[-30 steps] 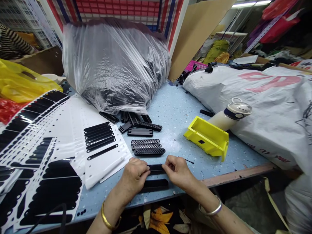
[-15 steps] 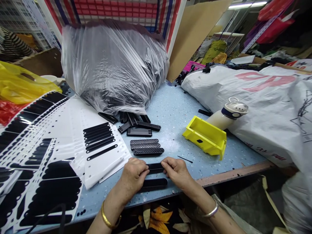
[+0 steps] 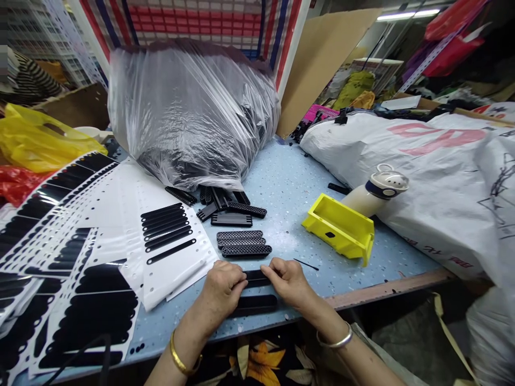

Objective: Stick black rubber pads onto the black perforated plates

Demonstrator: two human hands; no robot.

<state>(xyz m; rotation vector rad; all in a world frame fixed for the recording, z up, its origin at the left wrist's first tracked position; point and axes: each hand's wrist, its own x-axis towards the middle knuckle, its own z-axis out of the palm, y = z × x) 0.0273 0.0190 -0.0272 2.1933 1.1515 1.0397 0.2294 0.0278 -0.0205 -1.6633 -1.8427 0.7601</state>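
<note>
My left hand and my right hand pinch the two ends of a narrow black strip lying on the blue table near its front edge. Both hands have their fingers curled and pressed onto the strip. A second long black piece lies just below it, between my wrists. Three black perforated grille pieces sit stacked flat just beyond my hands. White backing sheets with black oval stickers lie to my left.
A large clear plastic bag of black parts stands at the back, with loose grilles spilling out. A yellow plastic bin and a white bottle lie at right against a big white sack. Yellow bag far left.
My right hand has slid a little to the left along the black strip, closer to my left hand. The left hand has stayed where it was.
</note>
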